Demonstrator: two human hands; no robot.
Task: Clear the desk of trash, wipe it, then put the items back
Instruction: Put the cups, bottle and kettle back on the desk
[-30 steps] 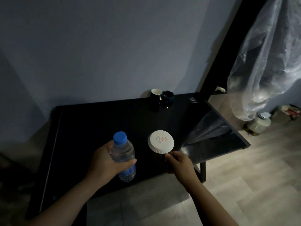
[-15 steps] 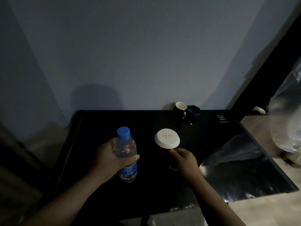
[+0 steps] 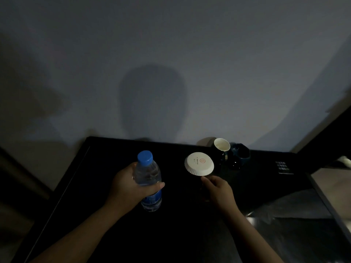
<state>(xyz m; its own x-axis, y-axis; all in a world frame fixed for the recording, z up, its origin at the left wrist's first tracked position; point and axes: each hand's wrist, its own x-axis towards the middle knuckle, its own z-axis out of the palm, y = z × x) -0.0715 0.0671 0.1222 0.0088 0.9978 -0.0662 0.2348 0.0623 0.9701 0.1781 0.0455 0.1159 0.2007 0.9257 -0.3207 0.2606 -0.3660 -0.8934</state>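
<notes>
The room is dim. My left hand point(image 3: 131, 184) grips a clear water bottle point(image 3: 149, 178) with a blue cap and blue label, upright over the black desk point(image 3: 190, 234). To its right, my right hand point(image 3: 218, 190) holds a dark cup point(image 3: 204, 184) topped by a white round lid point(image 3: 199, 163); the cup's body is almost lost against the dark desk. Whether bottle and cup touch the desk surface I cannot tell.
Two dark mugs stand at the desk's back edge by the wall: one with a pale inside point(image 3: 221, 149), one dark blue point(image 3: 239, 155). A small white-printed label point(image 3: 284, 167) lies at the right. The desk's right part point(image 3: 296, 224) reflects light.
The view has swung left and up, so the plastic bag and floor at the right have left the frame. Both hands carried the bottle and the cup farther back over the desk, toward the mugs.
</notes>
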